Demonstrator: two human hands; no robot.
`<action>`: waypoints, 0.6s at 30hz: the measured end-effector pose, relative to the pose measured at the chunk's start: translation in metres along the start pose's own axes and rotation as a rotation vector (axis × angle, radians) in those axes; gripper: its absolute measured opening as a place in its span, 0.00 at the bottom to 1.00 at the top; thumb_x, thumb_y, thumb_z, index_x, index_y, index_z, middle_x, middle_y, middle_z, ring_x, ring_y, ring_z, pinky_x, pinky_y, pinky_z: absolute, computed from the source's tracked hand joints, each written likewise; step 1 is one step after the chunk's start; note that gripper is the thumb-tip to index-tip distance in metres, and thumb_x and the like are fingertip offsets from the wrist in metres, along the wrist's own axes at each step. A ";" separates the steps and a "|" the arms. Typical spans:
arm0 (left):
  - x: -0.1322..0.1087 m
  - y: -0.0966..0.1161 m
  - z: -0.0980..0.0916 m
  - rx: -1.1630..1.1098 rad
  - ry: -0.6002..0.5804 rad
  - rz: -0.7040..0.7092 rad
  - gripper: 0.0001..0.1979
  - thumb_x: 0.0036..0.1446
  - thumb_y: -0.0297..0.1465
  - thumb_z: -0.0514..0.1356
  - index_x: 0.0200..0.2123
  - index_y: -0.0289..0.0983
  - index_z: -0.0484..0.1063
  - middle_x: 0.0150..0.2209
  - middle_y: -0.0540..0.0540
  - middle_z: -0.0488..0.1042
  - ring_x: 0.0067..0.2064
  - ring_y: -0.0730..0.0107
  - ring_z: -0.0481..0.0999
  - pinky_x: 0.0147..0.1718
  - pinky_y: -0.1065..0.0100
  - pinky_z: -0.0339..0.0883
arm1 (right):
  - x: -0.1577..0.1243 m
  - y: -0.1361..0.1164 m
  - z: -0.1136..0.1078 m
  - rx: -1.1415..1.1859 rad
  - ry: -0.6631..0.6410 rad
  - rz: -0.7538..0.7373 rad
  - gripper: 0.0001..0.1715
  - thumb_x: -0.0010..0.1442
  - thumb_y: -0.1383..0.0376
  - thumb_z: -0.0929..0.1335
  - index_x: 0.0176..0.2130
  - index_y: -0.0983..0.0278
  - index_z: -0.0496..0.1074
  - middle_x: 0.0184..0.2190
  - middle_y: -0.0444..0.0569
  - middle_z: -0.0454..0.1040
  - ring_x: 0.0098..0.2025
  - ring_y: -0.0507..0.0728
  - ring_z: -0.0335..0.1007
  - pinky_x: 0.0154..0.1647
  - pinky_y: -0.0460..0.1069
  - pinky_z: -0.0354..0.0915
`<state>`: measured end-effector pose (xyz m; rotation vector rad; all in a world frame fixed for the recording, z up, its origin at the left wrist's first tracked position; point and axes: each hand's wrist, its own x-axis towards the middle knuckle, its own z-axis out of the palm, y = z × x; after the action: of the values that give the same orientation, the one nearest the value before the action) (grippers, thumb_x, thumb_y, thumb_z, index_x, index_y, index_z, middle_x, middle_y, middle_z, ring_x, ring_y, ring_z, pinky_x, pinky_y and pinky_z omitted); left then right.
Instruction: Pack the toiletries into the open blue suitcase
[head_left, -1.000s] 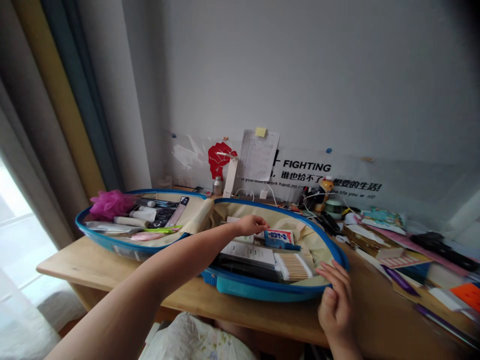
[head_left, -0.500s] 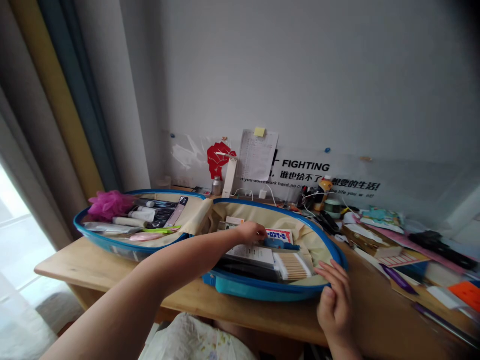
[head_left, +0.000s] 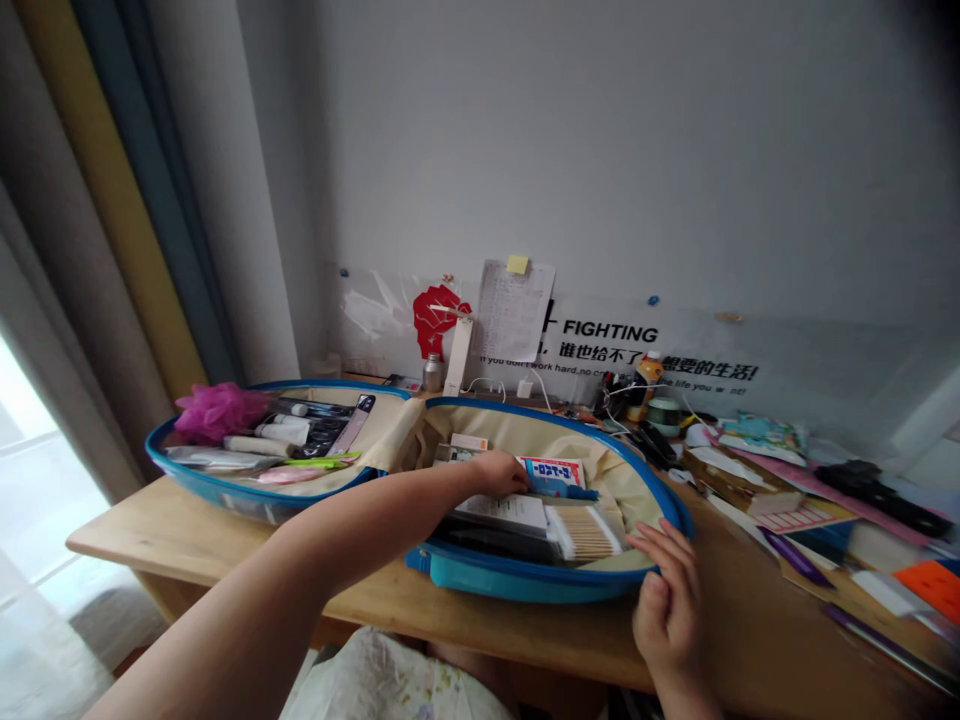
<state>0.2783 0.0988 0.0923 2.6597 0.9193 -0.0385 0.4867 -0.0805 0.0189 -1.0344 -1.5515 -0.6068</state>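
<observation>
An open blue suitcase [head_left: 510,592] with a beige lining lies on the wooden table. My left hand [head_left: 501,473] reaches into its right half with fingers bent downward and closed. The fingertips are at the left end of a blue tube [head_left: 562,489], and what they hold, if anything, is hidden. Behind the tube is a white, red and blue box [head_left: 555,470]. Nearer me lie a white box [head_left: 514,513] and a pack of cotton swabs [head_left: 583,532]. My right hand [head_left: 670,600] rests at the suitcase's right rim, fingers stretched over the edge, thumb apart.
A pink bath puff [head_left: 219,412], tubes and a dark pouch [head_left: 326,430] fill the left half. Papers, pens and a black item [head_left: 885,498] crowd the table on the right. Against the wall stand a white lamp [head_left: 459,355] and an orange bottle [head_left: 645,385].
My left hand has moved slightly left and lower, uncovering more of the white, red and blue box and the blue tube. My right hand stays at the rim.
</observation>
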 end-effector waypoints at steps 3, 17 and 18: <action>0.001 0.000 0.001 0.017 0.005 -0.015 0.14 0.66 0.38 0.59 0.50 0.37 0.73 0.52 0.42 0.74 0.51 0.61 0.76 0.51 0.54 0.72 | 0.000 0.000 -0.001 -0.010 -0.017 -0.007 0.19 0.70 0.61 0.57 0.49 0.63 0.72 0.48 0.58 0.74 0.61 0.66 0.65 0.58 0.67 0.64; 0.000 0.004 -0.002 0.027 0.018 -0.048 0.15 0.66 0.37 0.60 0.52 0.37 0.72 0.53 0.42 0.73 0.51 0.61 0.75 0.50 0.54 0.73 | 0.000 0.000 -0.001 -0.010 -0.019 -0.013 0.19 0.70 0.61 0.56 0.49 0.63 0.71 0.48 0.58 0.74 0.61 0.65 0.64 0.58 0.66 0.63; 0.000 0.004 -0.004 0.028 0.027 -0.052 0.15 0.66 0.37 0.60 0.52 0.37 0.72 0.53 0.42 0.73 0.51 0.61 0.75 0.51 0.53 0.73 | 0.001 0.000 -0.001 -0.011 -0.014 -0.014 0.19 0.70 0.61 0.56 0.49 0.63 0.71 0.48 0.58 0.74 0.61 0.65 0.65 0.57 0.66 0.63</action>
<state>0.2808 0.0969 0.0972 2.6681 1.0037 -0.0287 0.4873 -0.0809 0.0196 -1.0388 -1.5705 -0.6193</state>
